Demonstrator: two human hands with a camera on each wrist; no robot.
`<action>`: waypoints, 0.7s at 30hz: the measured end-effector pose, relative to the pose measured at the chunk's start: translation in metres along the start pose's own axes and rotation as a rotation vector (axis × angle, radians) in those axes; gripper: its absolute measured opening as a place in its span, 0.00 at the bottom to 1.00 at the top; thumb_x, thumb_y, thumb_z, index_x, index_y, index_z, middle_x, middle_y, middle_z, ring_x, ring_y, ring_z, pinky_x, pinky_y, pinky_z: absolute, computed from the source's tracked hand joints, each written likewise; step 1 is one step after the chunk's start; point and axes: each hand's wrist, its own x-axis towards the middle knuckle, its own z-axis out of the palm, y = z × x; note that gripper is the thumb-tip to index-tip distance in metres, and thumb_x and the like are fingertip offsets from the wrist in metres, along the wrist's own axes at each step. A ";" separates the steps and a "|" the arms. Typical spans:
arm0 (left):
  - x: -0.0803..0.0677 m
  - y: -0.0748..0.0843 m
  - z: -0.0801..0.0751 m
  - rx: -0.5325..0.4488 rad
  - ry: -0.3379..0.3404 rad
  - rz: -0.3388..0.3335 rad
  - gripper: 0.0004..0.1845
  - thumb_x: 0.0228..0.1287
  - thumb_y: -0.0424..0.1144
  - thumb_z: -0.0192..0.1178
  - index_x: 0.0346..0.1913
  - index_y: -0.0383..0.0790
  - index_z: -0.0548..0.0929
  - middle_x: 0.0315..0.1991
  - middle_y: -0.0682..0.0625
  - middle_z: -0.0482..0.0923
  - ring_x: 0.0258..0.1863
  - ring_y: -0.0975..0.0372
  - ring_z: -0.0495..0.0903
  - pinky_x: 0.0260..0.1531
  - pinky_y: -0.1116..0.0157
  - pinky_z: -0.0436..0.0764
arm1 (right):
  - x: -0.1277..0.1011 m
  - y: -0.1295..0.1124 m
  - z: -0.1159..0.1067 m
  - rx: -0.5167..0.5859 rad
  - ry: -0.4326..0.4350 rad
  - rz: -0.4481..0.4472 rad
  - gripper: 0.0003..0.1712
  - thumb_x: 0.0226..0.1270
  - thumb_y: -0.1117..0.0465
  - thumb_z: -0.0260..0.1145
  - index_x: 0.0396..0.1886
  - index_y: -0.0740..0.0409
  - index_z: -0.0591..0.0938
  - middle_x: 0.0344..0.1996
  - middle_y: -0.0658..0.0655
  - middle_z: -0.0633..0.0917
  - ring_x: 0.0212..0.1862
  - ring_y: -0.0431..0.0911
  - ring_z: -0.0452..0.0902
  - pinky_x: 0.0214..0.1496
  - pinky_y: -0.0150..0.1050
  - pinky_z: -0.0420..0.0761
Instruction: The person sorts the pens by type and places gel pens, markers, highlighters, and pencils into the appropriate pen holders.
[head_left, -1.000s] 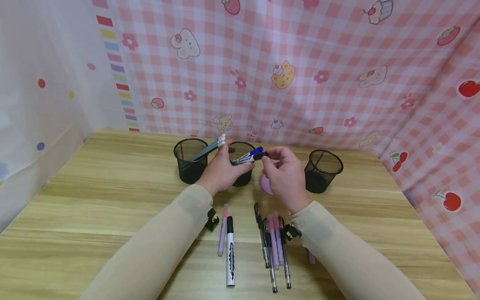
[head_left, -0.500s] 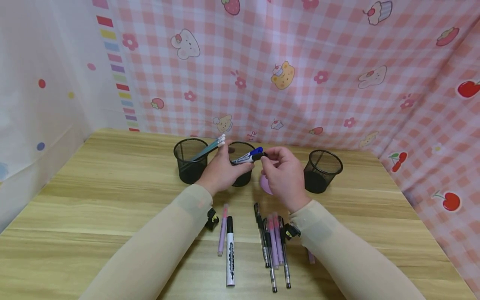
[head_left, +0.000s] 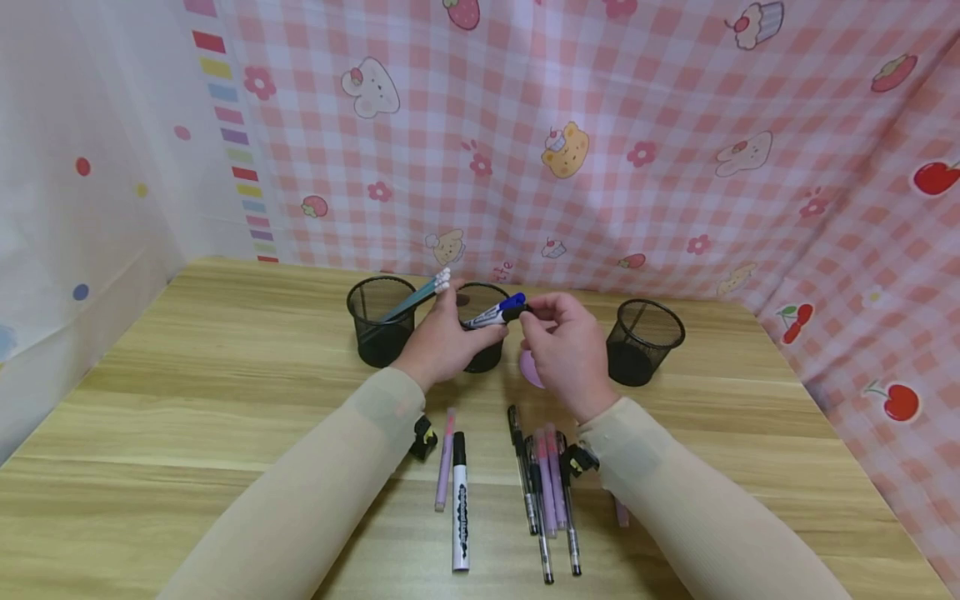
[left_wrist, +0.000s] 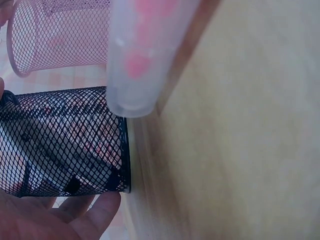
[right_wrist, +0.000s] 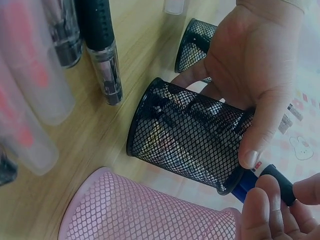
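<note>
Left cup point(head_left: 378, 332): black mesh; blue pens leaning inside; far left of the row.
Left hand point(head_left: 442, 340): wrapped around the middle cup point(head_left: 483, 333); thumb up at its rim.
Marker point(head_left: 497, 312): blue-capped; across the middle cup's mouth; dark end pinched from the right.
Right hand point(head_left: 567, 350): fingertips closed on the marker's dark end; pink cup point(right_wrist: 150, 212) beneath.
Right cup point(head_left: 643, 342): black mesh; apart.
Loose pens point(head_left: 546, 487): on the table point(head_left: 187, 400) near both wrists.
</note>
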 end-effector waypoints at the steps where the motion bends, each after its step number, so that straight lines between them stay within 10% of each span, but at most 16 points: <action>1: 0.000 0.000 0.000 0.000 -0.001 0.000 0.53 0.64 0.67 0.68 0.83 0.57 0.50 0.80 0.46 0.63 0.73 0.46 0.73 0.71 0.44 0.74 | 0.000 0.000 0.000 -0.002 0.000 -0.001 0.10 0.76 0.62 0.66 0.51 0.61 0.84 0.41 0.61 0.92 0.35 0.54 0.89 0.33 0.30 0.82; 21: 0.000 0.000 0.000 0.006 0.004 -0.004 0.52 0.64 0.67 0.68 0.83 0.58 0.51 0.80 0.46 0.64 0.72 0.45 0.74 0.70 0.44 0.75 | 0.000 0.000 -0.003 -0.090 -0.008 -0.015 0.11 0.76 0.61 0.66 0.52 0.60 0.88 0.41 0.59 0.91 0.34 0.52 0.89 0.34 0.34 0.83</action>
